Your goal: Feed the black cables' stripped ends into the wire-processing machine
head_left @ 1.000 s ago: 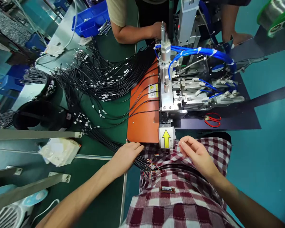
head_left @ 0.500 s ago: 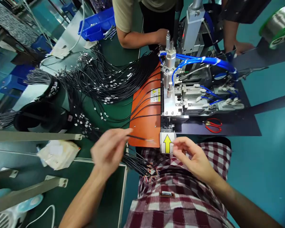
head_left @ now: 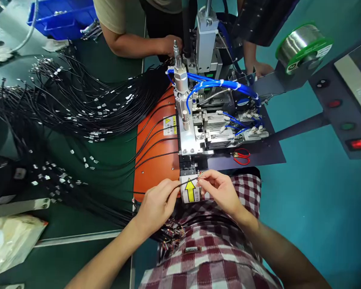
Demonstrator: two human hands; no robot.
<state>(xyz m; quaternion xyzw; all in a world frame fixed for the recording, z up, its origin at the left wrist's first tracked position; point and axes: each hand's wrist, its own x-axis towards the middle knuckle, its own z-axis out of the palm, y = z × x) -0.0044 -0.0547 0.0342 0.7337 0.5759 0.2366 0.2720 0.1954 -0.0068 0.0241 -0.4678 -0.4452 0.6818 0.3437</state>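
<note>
One cable [head_left: 186, 183] crosswise, tip [head_left: 200, 176] apparently rightward

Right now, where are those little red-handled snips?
In the head view, the red-handled snips lie right of centre on the dark plate, just below the silver machine, beyond the right hand.

The cable [head_left: 187, 183] is black; its wire ends [head_left: 200, 175] seem red and white, though they are too small to be sure. Orange plate [head_left: 156, 160], yellow arrow [head_left: 190, 190] on a white label [head_left: 184, 197], blue hoses [head_left: 219, 83], red-handled cutters [head_left: 241, 155], green spool [head_left: 321, 45], teal floor [head_left: 315, 208], and a shirt [head_left: 210, 265] checked in maroon and white.
</note>
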